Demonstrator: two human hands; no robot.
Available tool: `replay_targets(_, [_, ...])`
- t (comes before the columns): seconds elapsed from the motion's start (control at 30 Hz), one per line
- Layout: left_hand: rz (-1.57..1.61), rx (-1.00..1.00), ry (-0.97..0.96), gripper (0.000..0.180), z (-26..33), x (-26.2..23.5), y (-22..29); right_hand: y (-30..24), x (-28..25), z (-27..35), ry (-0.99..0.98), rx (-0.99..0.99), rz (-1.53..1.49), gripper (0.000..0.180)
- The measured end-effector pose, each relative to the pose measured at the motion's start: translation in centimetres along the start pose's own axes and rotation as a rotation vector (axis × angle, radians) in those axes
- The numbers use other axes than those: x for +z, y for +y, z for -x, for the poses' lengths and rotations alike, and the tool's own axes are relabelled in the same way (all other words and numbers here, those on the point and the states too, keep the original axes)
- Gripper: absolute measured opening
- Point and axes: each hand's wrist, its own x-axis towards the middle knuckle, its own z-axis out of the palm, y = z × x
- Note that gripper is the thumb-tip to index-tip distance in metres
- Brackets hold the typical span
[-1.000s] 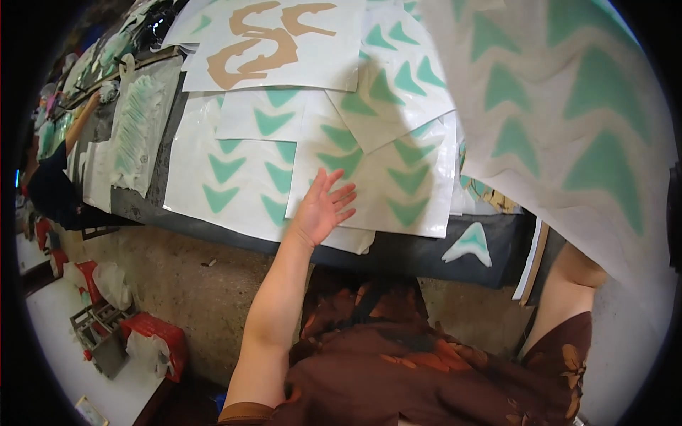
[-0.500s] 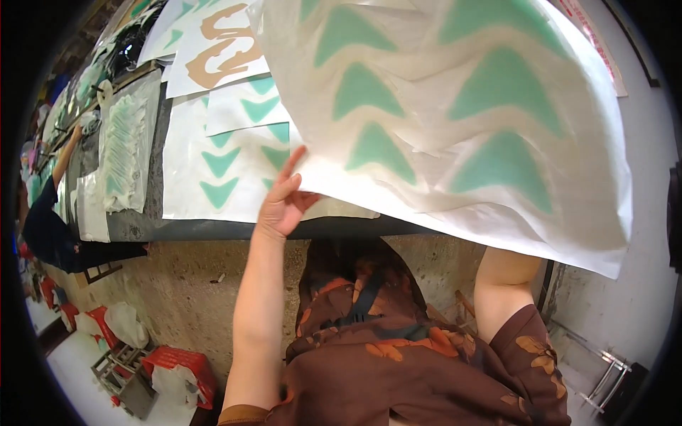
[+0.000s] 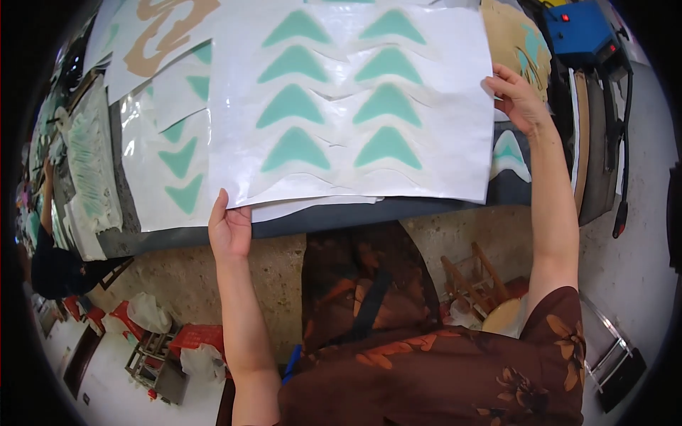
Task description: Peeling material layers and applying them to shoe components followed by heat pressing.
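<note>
Left hand: pinches the near-left corner of the big sheet, thumb on top.
Big sheet: glossy white film with two columns of teal arrowheads, held flat over the dark surface; best kept taut and level to avoid creasing.
Right hand: grips the far-right edge.
Blue machine: boxy, beside it.

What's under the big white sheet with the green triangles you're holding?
Under the white sheet, another sheet's edge pokes out below, lying on the dark table. Left hand and right hand grip its corners. Everything directly beneath is covered.
</note>
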Motion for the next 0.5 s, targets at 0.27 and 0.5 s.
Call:
replay_targets(0.27, [-0.191, -0.093, -0.051, 0.033, 4.9, 3.6, -4.5, 4.1, 1.8, 0.6, 0.195, -0.093, -0.085, 0.05])
replay_targets(0.5, [-0.465, -0.154, -0.024, 0.033, 6.0, 5.3, -7.6, 4.6, 3.8, 1.4, 0.283, -0.18, -0.046, 0.058])
